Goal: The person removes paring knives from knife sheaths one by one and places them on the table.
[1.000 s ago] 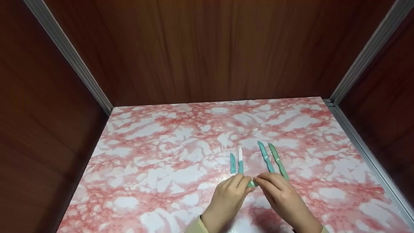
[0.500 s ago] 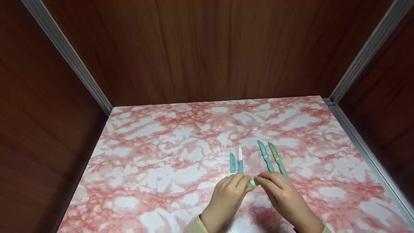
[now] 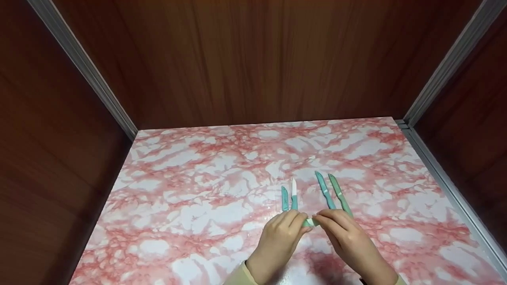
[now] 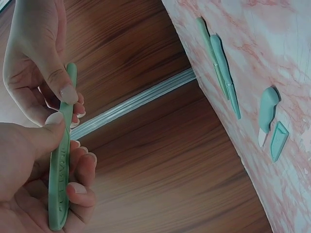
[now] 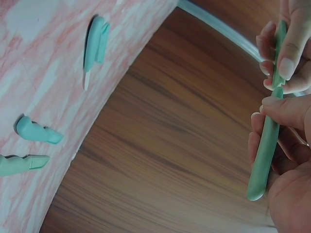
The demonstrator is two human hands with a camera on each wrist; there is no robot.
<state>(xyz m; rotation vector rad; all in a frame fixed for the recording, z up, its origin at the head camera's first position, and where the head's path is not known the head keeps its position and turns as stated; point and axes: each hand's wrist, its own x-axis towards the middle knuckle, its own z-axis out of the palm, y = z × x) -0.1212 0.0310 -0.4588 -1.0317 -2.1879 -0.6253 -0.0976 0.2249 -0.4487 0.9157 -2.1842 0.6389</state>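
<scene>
Both hands hold one green knife (image 5: 265, 155) in its sheath, raised in front of the table. My left hand (image 3: 280, 238) grips the green sheath (image 4: 59, 179), which has raised lettering on its side. By the handle, my right hand (image 3: 348, 239) pinches the same knife near where handle and sheath meet. A pale strip shows at that join, between the two sets of fingertips. Just beyond my left hand lies an unsheathed knife (image 3: 294, 194) with a teal handle and white blade. Its teal sheath (image 3: 284, 198) is to its left.
Beyond my right hand, a sheathed blue knife (image 3: 324, 190) and a sheathed green knife (image 3: 339, 194) lie side by side. The table (image 3: 190, 178) has a red and white marbled top. Brown wood-grain panels (image 3: 253, 59) enclose its back and sides.
Both hands keep their grip and stay nearly still. The right fingertips have shifted very slightly to the right, so a little more of the pale strip shows between the hands.
</scene>
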